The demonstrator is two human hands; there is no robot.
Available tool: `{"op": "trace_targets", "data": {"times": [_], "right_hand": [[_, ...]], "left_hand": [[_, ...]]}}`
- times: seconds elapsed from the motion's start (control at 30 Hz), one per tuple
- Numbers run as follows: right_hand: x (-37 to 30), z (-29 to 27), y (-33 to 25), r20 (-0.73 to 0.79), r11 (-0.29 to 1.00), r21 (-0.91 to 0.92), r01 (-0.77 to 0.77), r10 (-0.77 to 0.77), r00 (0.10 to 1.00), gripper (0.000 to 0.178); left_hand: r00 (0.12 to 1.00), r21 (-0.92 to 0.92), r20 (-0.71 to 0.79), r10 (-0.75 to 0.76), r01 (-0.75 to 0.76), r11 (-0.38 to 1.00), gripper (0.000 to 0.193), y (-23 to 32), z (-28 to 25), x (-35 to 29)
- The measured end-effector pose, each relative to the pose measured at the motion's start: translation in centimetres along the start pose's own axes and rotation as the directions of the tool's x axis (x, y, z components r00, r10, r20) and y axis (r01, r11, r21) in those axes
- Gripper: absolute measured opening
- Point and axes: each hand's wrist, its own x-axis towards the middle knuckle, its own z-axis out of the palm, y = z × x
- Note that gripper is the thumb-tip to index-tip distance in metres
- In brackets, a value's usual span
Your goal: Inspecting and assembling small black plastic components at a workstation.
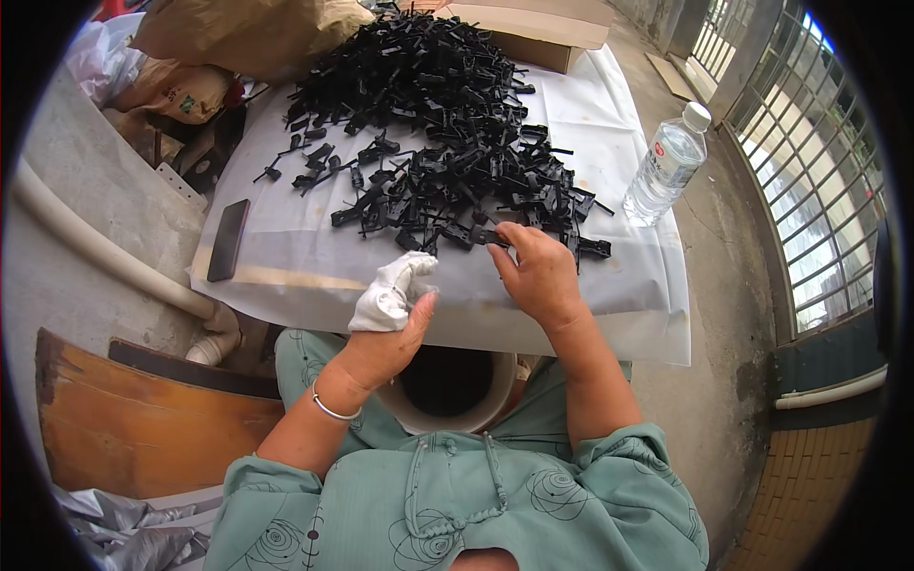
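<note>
A heap of small black plastic parts [419,95] covers much of the table, with loose ones spread toward me. My right hand [540,271] is at the near edge of the heap, thumb and fingers closed on one black plastic part [484,235]. To its left, my left hand [392,314] hovers over the table's near edge. A white glove [384,295] covers its fingers, while the thumb is bare. Those fingers are bent, the thumb stands apart from them, and I see nothing between them. Under the table edge, between my knees, stands a pale bucket [495,390] with a dark inside.
White sheeting [295,252] covers the table. A dark phone [228,240] lies at the left, and a clear water bottle [669,164] stands at the right edge. Behind the heap are a brown paper sack [243,38] and a cardboard box [533,29]. Window bars [809,143] line the right side.
</note>
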Motion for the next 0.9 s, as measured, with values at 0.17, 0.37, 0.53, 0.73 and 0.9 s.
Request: {"op": "trace_targets", "data": {"times": [0.17,0.37,0.53,0.73,0.9], "right_hand": [[-1.7,1.1,-3.5,0.078,0.743,0.669,0.026,-0.106,0.991,0.012],[-1.6,-0.6,-5.0,0.133,0.655,0.754,-0.049,-0.080,0.988,0.013],[-1.7,0.6,-4.9,-0.099,0.663,0.678,0.319,-0.347,0.933,0.016],[-1.6,0.3,-5.6,0.103,0.672,0.733,-0.106,0.044,0.994,0.015],[-1.4,0.2,-4.5,0.251,0.598,0.775,-0.205,0.005,0.968,0.016]], "left_hand": [[0.996,-0.424,0.018,-0.089,0.088,0.901,0.031,0.2,1.2,0.4],[0.921,-0.658,-0.004,-0.390,0.291,0.694,0.022,0.2,0.2,0.5],[0.915,-0.673,-0.024,-0.403,0.283,0.683,0.020,0.3,0.6,0.5],[0.911,-0.654,0.310,-0.272,0.412,0.634,0.027,0.7,-1.2,-0.7],[0.956,-0.467,0.144,-0.255,0.293,0.834,0.033,1.5,-0.9,-0.7]]}}
